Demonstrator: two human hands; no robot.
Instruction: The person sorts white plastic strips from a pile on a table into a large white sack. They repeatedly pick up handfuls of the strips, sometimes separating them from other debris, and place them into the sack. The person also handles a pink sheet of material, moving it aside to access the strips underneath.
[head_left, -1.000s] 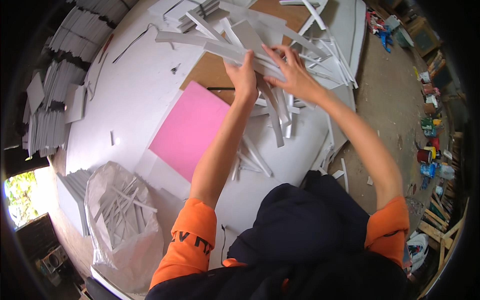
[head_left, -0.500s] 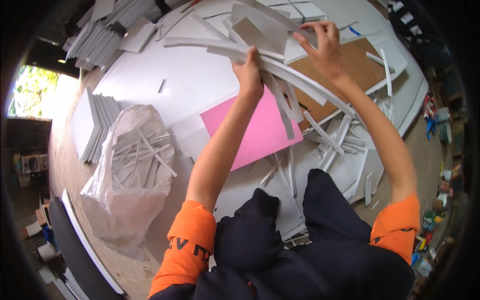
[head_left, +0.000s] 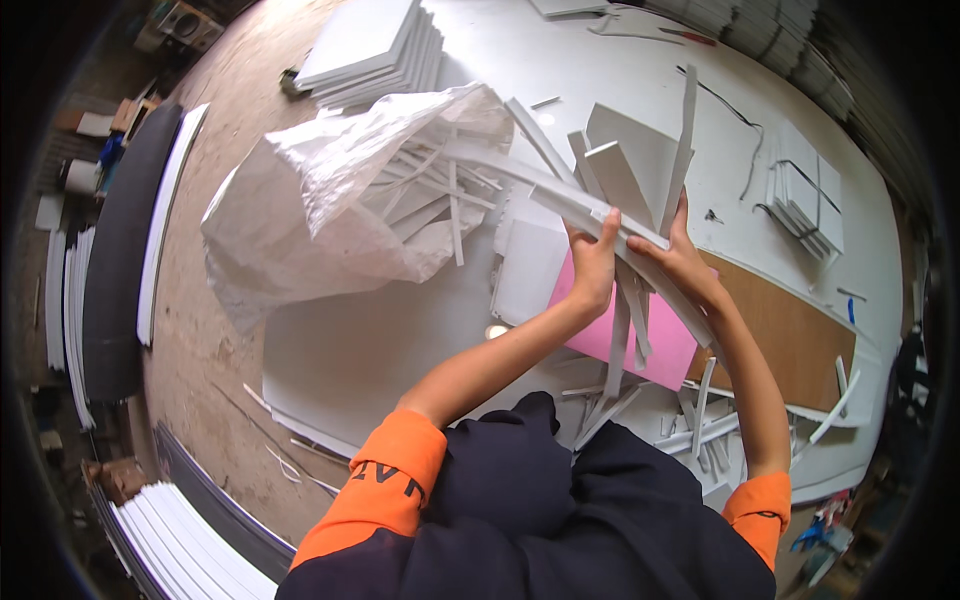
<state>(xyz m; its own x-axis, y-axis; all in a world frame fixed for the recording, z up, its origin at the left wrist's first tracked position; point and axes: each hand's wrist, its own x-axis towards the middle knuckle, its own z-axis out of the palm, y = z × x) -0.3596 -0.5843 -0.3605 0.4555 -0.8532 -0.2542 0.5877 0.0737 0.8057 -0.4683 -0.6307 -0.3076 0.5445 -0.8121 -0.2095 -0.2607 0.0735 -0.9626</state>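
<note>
workshop floor (head_left: 215, 240) on one side, both hands full of white strips (head_left: 560, 193)

big white work surface (head_left: 480, 50) fills the upper middle of the frame, and bare floor runs down the left. long white lengths (head_left: 190, 545) are lined up in the lower left corner, and a long dark piece (head_left: 125, 260) lies along the left edge.

so the person i'm watching has a messy bunch of white strips just right of centre in the frame. left hand (head_left: 592, 260) is clamped round the bunch with the thumb over the top. right hand (head_left: 688, 268) is right beside it, thumb and fingers pinching the same bunch, one strip poking up past the fingertips. wider flat offcuts stick up out of the bunch too, and a few thin ends dangle below the hands.

underneath you've got a pink sheet (head_left: 660, 345), partly hidden, with a brown board (head_left: 775, 320) to its right in the frame. more loose strips (head_left: 705, 425) are scattered lower right of centre.

left of the hands there's a crinkly white sack (head_left: 300, 230) on its side with offcuts (head_left: 430, 190) at its mouth. one held strip reaches across toward it, can't tell if they touch. stack of white panels (head_left: 370, 60) sits upper left, and a strapped bundle of panels (head_left: 805, 195) upper right.
</note>
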